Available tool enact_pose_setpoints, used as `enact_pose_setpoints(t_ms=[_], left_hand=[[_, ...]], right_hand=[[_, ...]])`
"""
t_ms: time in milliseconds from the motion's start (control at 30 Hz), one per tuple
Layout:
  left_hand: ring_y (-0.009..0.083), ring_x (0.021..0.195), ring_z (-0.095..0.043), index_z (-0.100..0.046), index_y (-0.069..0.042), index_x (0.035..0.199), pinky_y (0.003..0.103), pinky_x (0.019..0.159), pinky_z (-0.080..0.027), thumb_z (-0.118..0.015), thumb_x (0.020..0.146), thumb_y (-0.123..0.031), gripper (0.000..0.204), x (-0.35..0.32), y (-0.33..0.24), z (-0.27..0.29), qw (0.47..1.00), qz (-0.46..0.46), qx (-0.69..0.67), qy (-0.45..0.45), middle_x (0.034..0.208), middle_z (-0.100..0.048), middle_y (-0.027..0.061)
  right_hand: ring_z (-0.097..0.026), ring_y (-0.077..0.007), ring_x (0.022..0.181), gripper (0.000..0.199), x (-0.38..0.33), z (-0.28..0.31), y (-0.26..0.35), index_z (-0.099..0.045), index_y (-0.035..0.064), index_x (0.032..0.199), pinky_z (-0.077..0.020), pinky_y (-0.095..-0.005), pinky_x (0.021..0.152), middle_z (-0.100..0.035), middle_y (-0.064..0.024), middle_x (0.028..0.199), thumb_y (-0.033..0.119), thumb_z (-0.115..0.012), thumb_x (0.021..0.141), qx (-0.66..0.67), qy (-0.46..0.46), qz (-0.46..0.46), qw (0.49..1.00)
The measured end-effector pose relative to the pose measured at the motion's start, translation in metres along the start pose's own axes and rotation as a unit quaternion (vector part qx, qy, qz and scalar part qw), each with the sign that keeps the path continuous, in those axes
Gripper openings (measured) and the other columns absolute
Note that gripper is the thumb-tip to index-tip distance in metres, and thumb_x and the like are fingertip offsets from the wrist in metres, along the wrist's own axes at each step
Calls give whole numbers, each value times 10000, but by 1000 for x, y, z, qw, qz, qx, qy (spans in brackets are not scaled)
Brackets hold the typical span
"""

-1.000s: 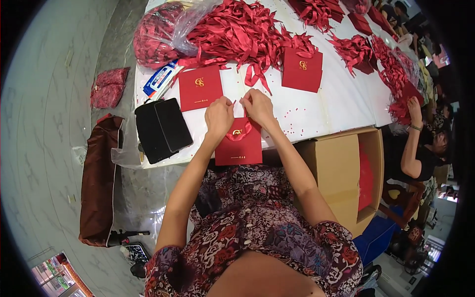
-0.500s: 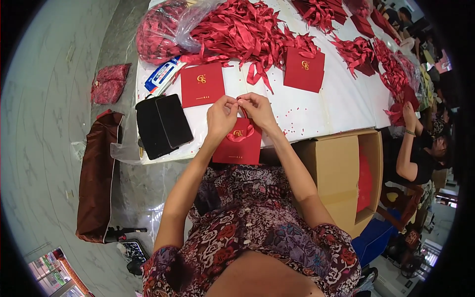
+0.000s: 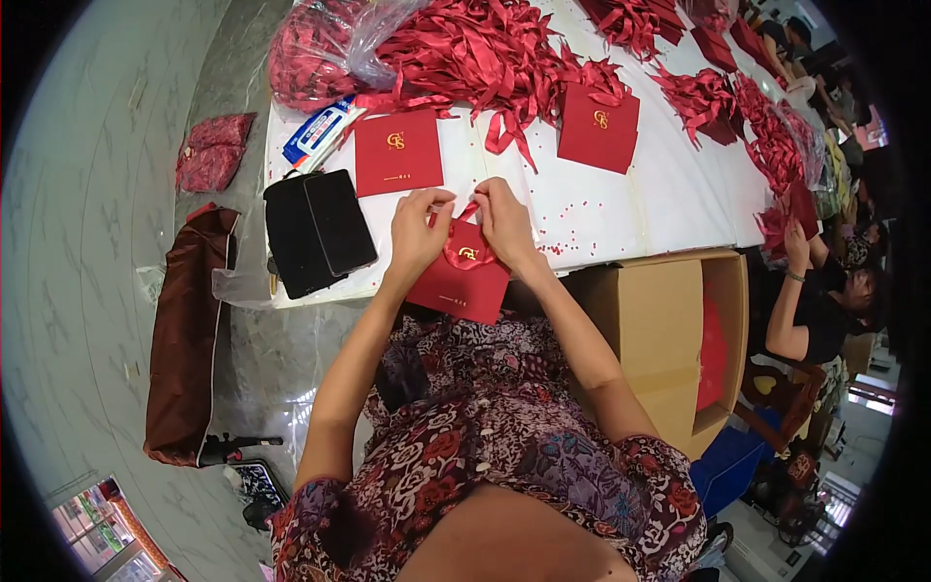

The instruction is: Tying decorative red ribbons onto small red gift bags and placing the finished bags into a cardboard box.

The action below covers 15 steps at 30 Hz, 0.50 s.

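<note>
A small red gift bag (image 3: 458, 288) with a gold emblem lies tilted at the table's near edge, against my front. A loop of red ribbon hangs across its face. My right hand (image 3: 506, 231) pinches a red ribbon (image 3: 469, 210) just above the bag's top edge. Beside it, at the bag's upper left, my left hand (image 3: 421, 237) is closed with thumb and fingertips together; what lies between them is hidden. A second red bag (image 3: 399, 152) lies flat beyond my left hand, and a further stack of red bags (image 3: 597, 130) rests farther right.
A large heap of red ribbons (image 3: 475, 53) covers the table's far side, beside a clear plastic sack (image 3: 315, 53). Left are a black pouch (image 3: 301, 238) with a dark phone and a blue-white packet (image 3: 320, 134). A cardboard box (image 3: 661, 310) stands right; beyond it a person handles red bags.
My hands have drawn slightly apart, the left one moving left. The bag between them has turned clockwise, with its top leaning right. The view has shifted slightly.
</note>
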<state>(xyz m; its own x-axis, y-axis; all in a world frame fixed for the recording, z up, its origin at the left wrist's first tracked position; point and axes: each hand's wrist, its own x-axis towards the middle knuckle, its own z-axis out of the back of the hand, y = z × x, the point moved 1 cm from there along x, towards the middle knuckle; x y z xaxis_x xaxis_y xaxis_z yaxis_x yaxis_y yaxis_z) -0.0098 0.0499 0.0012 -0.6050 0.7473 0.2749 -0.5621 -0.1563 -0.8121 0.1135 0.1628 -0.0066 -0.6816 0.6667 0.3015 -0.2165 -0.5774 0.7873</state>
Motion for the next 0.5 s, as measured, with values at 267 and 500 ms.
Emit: enact_pose_setpoints(t_ms=[267, 500], left_hand=[[149, 943, -648, -590, 32, 1187, 294, 858, -505, -710, 904, -184, 375, -58, 11, 27, 925, 179, -334, -11, 1115, -679, 102], [156, 1002, -616, -558, 35, 1222, 309, 881, -501, -697, 915, -136, 378, -79, -19, 8, 914, 218, -339, -34, 1131, -651, 90]], right_hand=[[-592, -223, 633, 107, 8, 13, -18, -522, 3, 1011, -467, -339, 572, -609, -131, 812, 108, -529, 987, 156, -96, -103, 978], [-560, -93, 642, 168, 21, -4, -30, -575, 12, 1040, -463, -241, 580, -614, -42, 823, 173, -564, 996, 323, -95, -216, 917]])
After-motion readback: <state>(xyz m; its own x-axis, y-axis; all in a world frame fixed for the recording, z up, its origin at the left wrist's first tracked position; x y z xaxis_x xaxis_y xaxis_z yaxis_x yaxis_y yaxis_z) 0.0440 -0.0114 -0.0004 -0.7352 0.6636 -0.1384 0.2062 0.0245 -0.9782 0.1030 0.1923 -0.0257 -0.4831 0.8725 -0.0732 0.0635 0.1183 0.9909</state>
